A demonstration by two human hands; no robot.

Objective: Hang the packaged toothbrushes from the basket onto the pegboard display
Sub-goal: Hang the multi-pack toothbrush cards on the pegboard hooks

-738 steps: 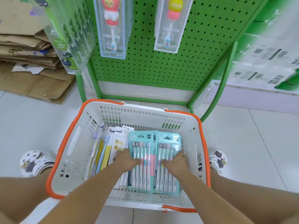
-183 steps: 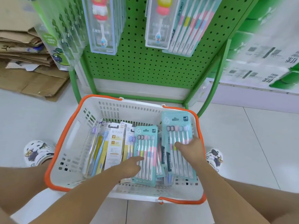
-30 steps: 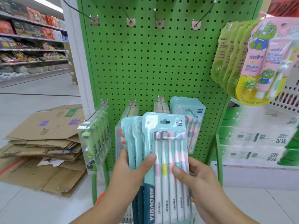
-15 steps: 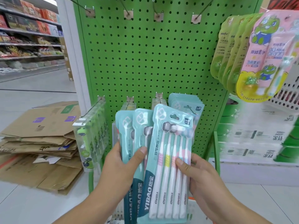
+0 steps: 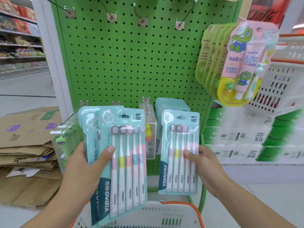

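One toothbrush pack separated and held up to the pegboard [image 5: 131,63], the others kept ready.

The right hand [image 5: 204,163] pinches a single teal pack [image 5: 179,152] by its side, just in front of the same packs already hanging low on the pegboard [image 5: 171,104], probably so its top hole can meet that hook. The left hand [image 5: 85,168] grips the spare stack [image 5: 118,155], thumb across the front, left of it, above the basket [image 5: 194,209].

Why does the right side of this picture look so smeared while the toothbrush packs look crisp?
Head view: wide-angle lens bends and blurs the edges, so the boxes at right smear; both teal packs sit central, sharp, evenly lit, little glare.
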